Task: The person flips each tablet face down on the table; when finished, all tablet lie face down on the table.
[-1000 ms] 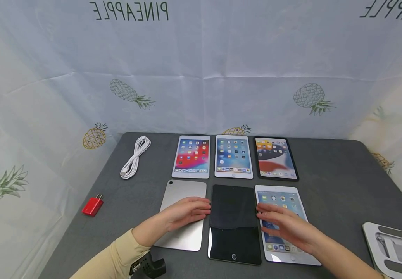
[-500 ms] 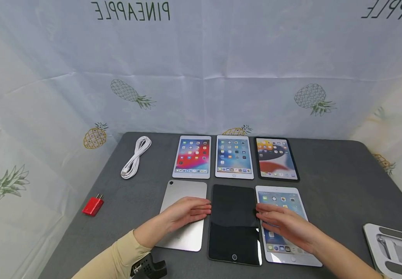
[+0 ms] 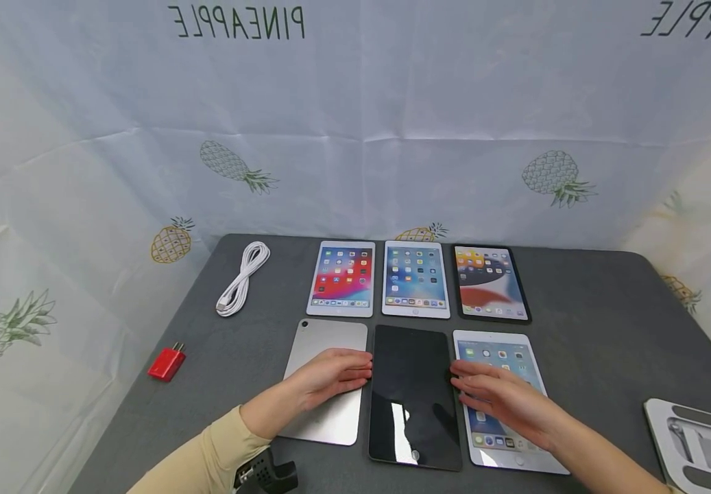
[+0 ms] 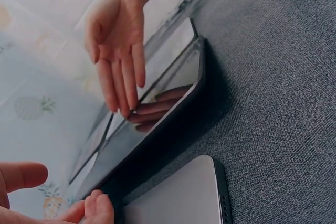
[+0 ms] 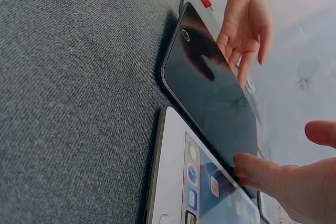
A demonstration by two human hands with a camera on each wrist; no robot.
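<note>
A black tablet (image 3: 413, 370) with a dark screen and round home button lies between my hands in the front row. Straight fingers of my left hand (image 3: 330, 377) touch its left edge, over a silver tablet (image 3: 327, 339) lying back up. At its right edge are the extended fingers of my right hand (image 3: 506, 398), over a white tablet (image 3: 509, 456) with a lit screen. Both thumbs stand apart from the black tablet, as the wrist views show. A dark shadow runs beneath its edge (image 4: 152, 148) in the left wrist view; whether it is lifted is hard to tell.
Behind lie two white tablets (image 3: 341, 278) (image 3: 415, 278) and a black-framed one (image 3: 491, 283), screens lit. A coiled white cable (image 3: 242, 278) and a red charger plug (image 3: 166, 362) are at left. A silver folding stand (image 3: 701, 439) sits at the right edge of the grey table (image 3: 602, 329).
The bright reflection on the black tablet's screen has shifted and shrunk, so its tilt seems slightly different. Both hands stay almost in place at its edges.
</note>
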